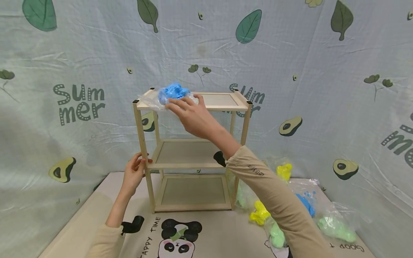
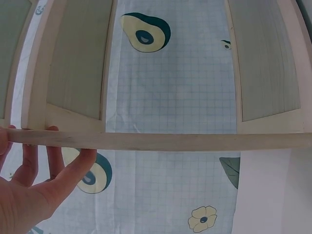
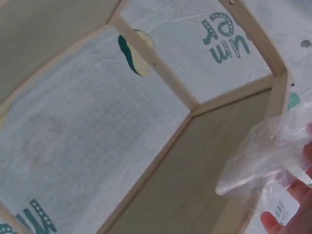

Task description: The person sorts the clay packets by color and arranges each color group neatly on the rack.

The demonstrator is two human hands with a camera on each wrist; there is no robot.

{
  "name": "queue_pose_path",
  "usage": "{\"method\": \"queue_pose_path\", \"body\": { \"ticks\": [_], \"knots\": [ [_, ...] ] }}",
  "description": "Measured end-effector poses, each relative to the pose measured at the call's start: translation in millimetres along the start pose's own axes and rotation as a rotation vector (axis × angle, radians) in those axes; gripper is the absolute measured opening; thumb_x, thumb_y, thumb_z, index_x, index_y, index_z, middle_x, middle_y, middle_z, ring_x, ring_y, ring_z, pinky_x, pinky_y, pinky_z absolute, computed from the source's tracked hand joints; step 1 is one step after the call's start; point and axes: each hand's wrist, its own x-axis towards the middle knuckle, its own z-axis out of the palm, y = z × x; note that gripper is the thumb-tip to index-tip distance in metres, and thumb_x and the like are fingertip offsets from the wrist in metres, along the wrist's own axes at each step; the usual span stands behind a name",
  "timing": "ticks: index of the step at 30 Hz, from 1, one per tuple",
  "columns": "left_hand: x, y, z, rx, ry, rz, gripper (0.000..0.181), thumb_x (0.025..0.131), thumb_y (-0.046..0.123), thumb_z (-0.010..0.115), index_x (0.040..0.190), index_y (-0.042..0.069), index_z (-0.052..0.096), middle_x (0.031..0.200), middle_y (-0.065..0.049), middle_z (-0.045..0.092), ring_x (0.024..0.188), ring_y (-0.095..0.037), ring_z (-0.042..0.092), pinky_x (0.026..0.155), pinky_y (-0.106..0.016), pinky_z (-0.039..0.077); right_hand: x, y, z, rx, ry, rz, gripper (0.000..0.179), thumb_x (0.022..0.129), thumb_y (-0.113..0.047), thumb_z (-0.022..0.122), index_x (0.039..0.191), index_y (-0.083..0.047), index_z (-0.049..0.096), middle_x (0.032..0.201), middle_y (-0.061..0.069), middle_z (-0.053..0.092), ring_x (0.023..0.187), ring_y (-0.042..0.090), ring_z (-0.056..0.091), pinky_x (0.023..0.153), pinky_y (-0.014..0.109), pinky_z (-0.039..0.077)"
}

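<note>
A clear plastic bag with a bright blue lump inside lies on the left part of the top board of a wooden three-tier shelf. My right hand reaches across to it, fingers loosely spread at the bag's front side. In the right wrist view the crumpled clear plastic laps over the board's edge, beside the fingertips. Lower down, my left hand grips the front left post at the middle tier. Its fingers pass behind the post in the left wrist view.
Bags with yellow, green and blue lumps lie on the mat right of the shelf, partly behind my right sleeve. A printed panda marks the mat in front. Patterned cloth hangs behind and at both sides.
</note>
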Motion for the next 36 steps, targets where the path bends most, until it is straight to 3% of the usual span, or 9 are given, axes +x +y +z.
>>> {"method": "queue_pose_path", "body": {
  "ticks": [4, 8, 13, 19, 22, 27, 31, 36],
  "knots": [
    [-0.1, 0.6, 0.3, -0.004, 0.003, -0.006, 0.013, 0.095, 0.023, 0.040, 0.102, 0.029, 0.050, 0.078, 0.025, 0.058, 0.078, 0.007, 0.055, 0.060, -0.020, 0.049, 2.4, 3.7, -9.3, -0.019, -0.013, 0.002, 0.048, 0.092, 0.001, 0.037, 0.134, -0.021, 0.040, 0.132, -0.003, 0.050, 0.119, 0.019, 0.044, 0.100, 0.051, 0.025],
    [-0.3, 1.5, 0.6, 0.010, 0.006, -0.014, 0.014, 0.095, 0.024, 0.041, 0.104, 0.026, 0.050, 0.078, 0.026, 0.058, 0.078, 0.008, 0.055, 0.061, -0.021, 0.049, 4.8, 8.4, -17.3, -0.065, -0.036, -0.029, 0.055, 0.092, 0.005, 0.038, 0.133, -0.031, 0.041, 0.129, -0.006, 0.052, 0.120, 0.017, 0.043, 0.102, 0.054, 0.022],
    [-1.1, 2.9, 0.9, 0.012, 0.001, -0.018, 0.014, 0.095, 0.024, 0.040, 0.103, 0.028, 0.050, 0.079, 0.026, 0.057, 0.079, 0.008, 0.054, 0.062, -0.022, 0.049, 6.0, 14.2, -21.8, -0.104, -0.029, -0.080, 0.053, 0.093, 0.002, 0.040, 0.128, -0.038, 0.046, 0.124, -0.006, 0.056, 0.120, 0.017, 0.041, 0.103, 0.055, 0.019],
    [-0.8, 3.5, 0.6, 0.003, -0.001, -0.016, 0.014, 0.095, 0.024, 0.040, 0.102, 0.031, 0.050, 0.079, 0.026, 0.057, 0.079, 0.008, 0.054, 0.061, -0.019, 0.049, -2.9, 15.4, -14.1, -0.100, -0.019, -0.077, 0.052, 0.092, 0.002, 0.041, 0.129, -0.035, 0.045, 0.132, -0.003, 0.049, 0.120, 0.019, 0.041, 0.099, 0.051, 0.027],
    [-0.8, 3.7, 0.4, 0.001, 0.000, -0.021, 0.014, 0.095, 0.023, 0.040, 0.103, 0.030, 0.050, 0.079, 0.026, 0.057, 0.079, 0.008, 0.054, 0.061, -0.019, 0.049, -9.2, 9.1, -6.6, -0.071, -0.032, -0.046, 0.046, 0.093, -0.007, 0.040, 0.133, -0.030, 0.041, 0.140, 0.001, 0.041, 0.124, 0.022, 0.039, 0.098, 0.050, 0.029],
    [-1.7, 4.8, -0.2, 0.003, 0.005, -0.024, 0.015, 0.096, 0.022, 0.040, 0.105, 0.028, 0.050, 0.079, 0.026, 0.057, 0.080, 0.007, 0.054, 0.061, -0.019, 0.049, -15.7, -1.4, 4.0, -0.003, -0.061, 0.006, 0.046, 0.093, -0.026, 0.040, 0.138, -0.025, 0.033, 0.147, 0.008, 0.027, 0.131, 0.026, 0.030, 0.104, 0.056, 0.021],
    [-1.9, 5.2, 0.4, -0.004, 0.005, -0.014, 0.015, 0.095, 0.022, 0.040, 0.104, 0.030, 0.050, 0.079, 0.025, 0.057, 0.080, 0.007, 0.054, 0.061, -0.019, 0.049, -13.9, -1.0, 6.3, 0.022, -0.084, 0.015, 0.051, 0.091, -0.039, 0.043, 0.138, -0.025, 0.030, 0.147, 0.007, 0.025, 0.134, 0.025, 0.026, 0.105, 0.056, 0.018],
    [-1.4, 4.6, 1.1, -0.020, 0.005, 0.002, 0.016, 0.095, 0.021, 0.041, 0.103, 0.031, 0.051, 0.079, 0.024, 0.058, 0.080, 0.007, 0.055, 0.060, -0.019, 0.049, -11.3, 1.8, 5.3, 0.045, -0.093, 0.016, 0.054, 0.091, -0.044, 0.043, 0.139, -0.026, 0.027, 0.149, 0.005, 0.023, 0.137, 0.024, 0.021, 0.107, 0.056, 0.015]
  ]
}}
